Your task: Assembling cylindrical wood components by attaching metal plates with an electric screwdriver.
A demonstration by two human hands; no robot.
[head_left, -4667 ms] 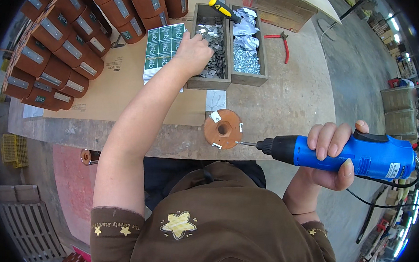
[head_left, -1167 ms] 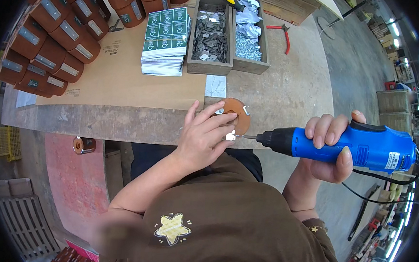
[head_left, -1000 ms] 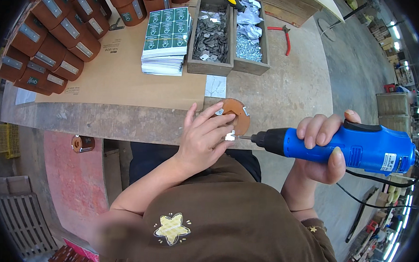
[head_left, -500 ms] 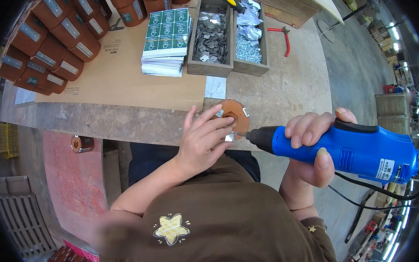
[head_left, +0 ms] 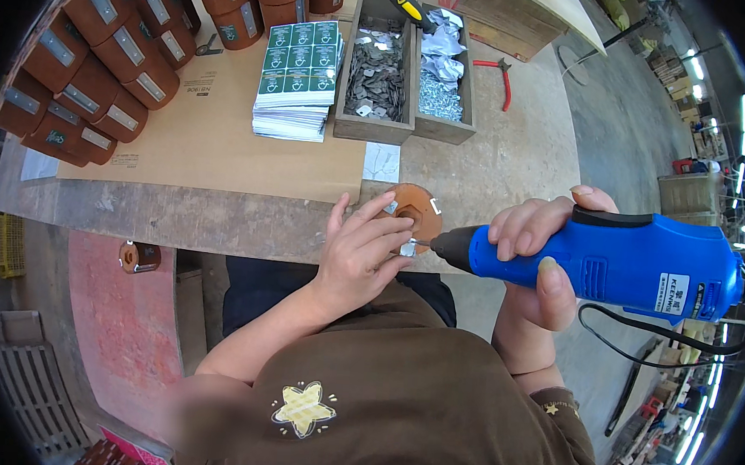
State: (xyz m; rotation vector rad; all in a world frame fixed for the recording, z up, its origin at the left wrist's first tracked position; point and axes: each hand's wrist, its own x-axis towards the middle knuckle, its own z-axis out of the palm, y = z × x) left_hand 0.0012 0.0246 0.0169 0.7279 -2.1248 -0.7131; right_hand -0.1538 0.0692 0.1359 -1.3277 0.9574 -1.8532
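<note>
A round brown piece (head_left: 424,225) with a hole in its middle rests at the bench's near edge. Small metal plates sit around its rim, one of them a silvery plate (head_left: 407,248) at the near side. My left hand (head_left: 361,251) holds the brown piece, its fingers bent over the top and the fingertips near the hole and the plate. My right hand (head_left: 542,243) is wrapped round a blue electric screwdriver (head_left: 618,260), which lies almost level and points left. Its black nose and thin bit reach the silvery plate; whether the bit touches a screw is too small to tell.
Beyond my hands stand a wooden box of dark metal plates (head_left: 375,71) and one of screws (head_left: 440,96). A yellow-black handled tool (head_left: 408,6) lies across them. Nearby are red pliers (head_left: 506,83), a stack of green-white label sheets (head_left: 294,100) and stacked brown pots (head_left: 91,87). The screwdriver's cord (head_left: 640,327) hangs at right.
The screwdriver and my right hand have shifted slightly left, closer to the brown piece. The whole view has shifted a little; my left hand keeps its place on the piece.
</note>
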